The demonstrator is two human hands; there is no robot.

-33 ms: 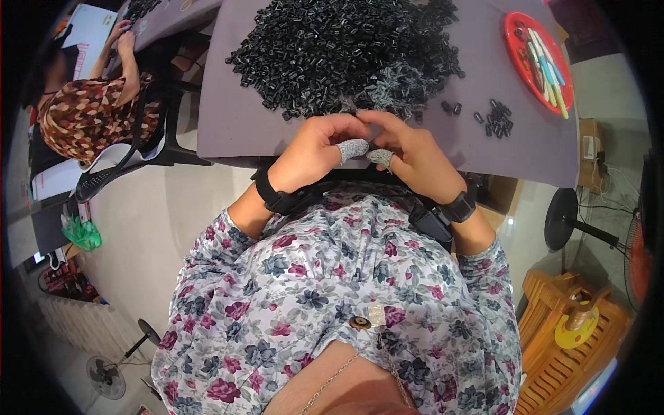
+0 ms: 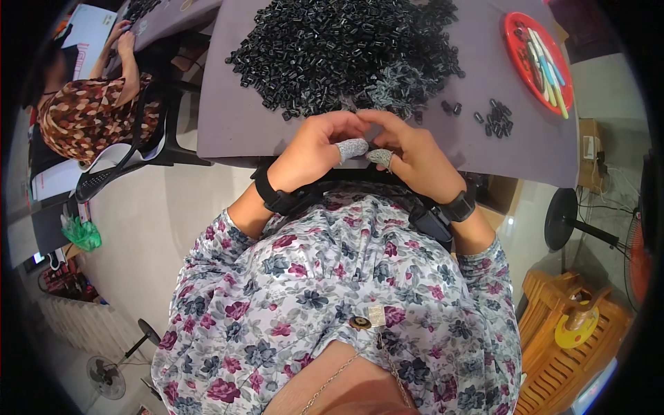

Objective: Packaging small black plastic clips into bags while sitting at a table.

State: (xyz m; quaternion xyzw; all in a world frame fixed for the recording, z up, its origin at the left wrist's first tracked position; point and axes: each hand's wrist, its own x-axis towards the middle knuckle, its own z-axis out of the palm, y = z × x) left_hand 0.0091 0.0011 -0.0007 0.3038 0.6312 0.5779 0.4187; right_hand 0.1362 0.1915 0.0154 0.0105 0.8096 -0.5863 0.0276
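My left hand (image 2: 311, 149) and my right hand (image 2: 420, 158) meet at the near edge of the table, their fingertips almost touching. Both are closed in a pinch, and each thumb wears a grey knitted cover. Something small and dark seems to sit between the thumbs, but the fingers mostly hide it. Just beyond lies a big heap of small black cylindrical plastic pieces (image 2: 332, 48). On its near right side rests a clump of thin grey-black scraps (image 2: 398, 90).
A few loose black pieces (image 2: 496, 121) lie right of the heap. Farther right, a red oval tray (image 2: 512, 48) holds slim-handled tools. A co-worker in a patterned top (image 2: 97, 114) sits at another table on the left. A wooden chair (image 2: 553, 346) and a fan (image 2: 561, 220) stand at right.
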